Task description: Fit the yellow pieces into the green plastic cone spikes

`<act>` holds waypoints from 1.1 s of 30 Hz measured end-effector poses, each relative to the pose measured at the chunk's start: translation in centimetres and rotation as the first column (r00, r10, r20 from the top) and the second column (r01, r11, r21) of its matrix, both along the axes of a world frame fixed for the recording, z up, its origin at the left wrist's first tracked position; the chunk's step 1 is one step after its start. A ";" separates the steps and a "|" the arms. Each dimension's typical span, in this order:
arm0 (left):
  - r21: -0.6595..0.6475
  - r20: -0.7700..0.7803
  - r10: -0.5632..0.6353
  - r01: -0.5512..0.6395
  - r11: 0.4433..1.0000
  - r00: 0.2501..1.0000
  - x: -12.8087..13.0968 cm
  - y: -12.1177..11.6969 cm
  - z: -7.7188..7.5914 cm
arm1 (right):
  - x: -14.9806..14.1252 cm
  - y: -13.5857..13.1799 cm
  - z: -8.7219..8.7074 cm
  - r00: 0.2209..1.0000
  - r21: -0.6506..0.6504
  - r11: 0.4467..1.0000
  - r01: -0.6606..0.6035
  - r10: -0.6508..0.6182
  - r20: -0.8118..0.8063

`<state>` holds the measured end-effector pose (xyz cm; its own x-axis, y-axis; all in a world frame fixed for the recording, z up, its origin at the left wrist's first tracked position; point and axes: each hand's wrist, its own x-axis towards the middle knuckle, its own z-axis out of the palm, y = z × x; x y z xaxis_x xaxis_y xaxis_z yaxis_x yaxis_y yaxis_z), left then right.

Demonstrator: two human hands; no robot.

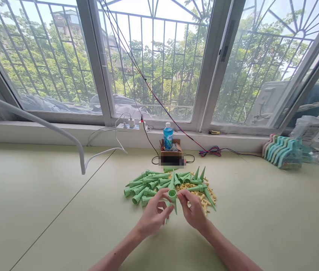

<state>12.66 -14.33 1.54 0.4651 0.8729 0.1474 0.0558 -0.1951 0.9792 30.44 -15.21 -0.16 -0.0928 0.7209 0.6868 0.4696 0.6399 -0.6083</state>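
Observation:
In front of me a green plastic watering spike [172,194] shows its round open end up toward me. My left hand [155,212] grips it from the left side, with fingers and thumb around it. My right hand [193,209] is at the spike's right edge, fingertips pinched together; whatever they hold is hidden. Just beyond my hands lies a heap of similar green spikes [139,190], pointing different ways. To the right, small yellow plastic pieces [204,203] lie scattered under and among several spikes.
A small cardboard box [173,150] stands behind the heap with a blue-liquid bottle [168,137]. A coiled cable [211,151] and pastel hangers [282,150] lie at the back right. A white curved tube [77,145] reaches over the table [63,165] from the left.

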 end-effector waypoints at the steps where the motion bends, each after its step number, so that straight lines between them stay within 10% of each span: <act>1: -0.044 0.040 -0.016 0.018 0.999 0.999 0.0 0.1 0.0 | 0.0 0.0 0.0 1.000 0.014 1.000 0.020 -0.020 -0.011; 13: -0.519 0.223 -0.207 0.296 0.802 0.953 -0.1 0.3 0.3 | 0.0 -0.1 0.1 0.999 0.015 0.999 -0.044 0.044 0.012; 33: -0.558 0.315 -0.229 0.375 0.740 0.921 -0.5 0.4 0.5 | 0.1 -0.4 0.5 0.993 -0.037 0.992 -0.117 0.117 -0.006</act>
<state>12.19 -13.91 2.07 0.7403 0.6328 -0.2271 -0.1249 0.4614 0.8784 30.49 -15.56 0.36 -0.1755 0.7306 0.6599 0.3904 0.6670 -0.6346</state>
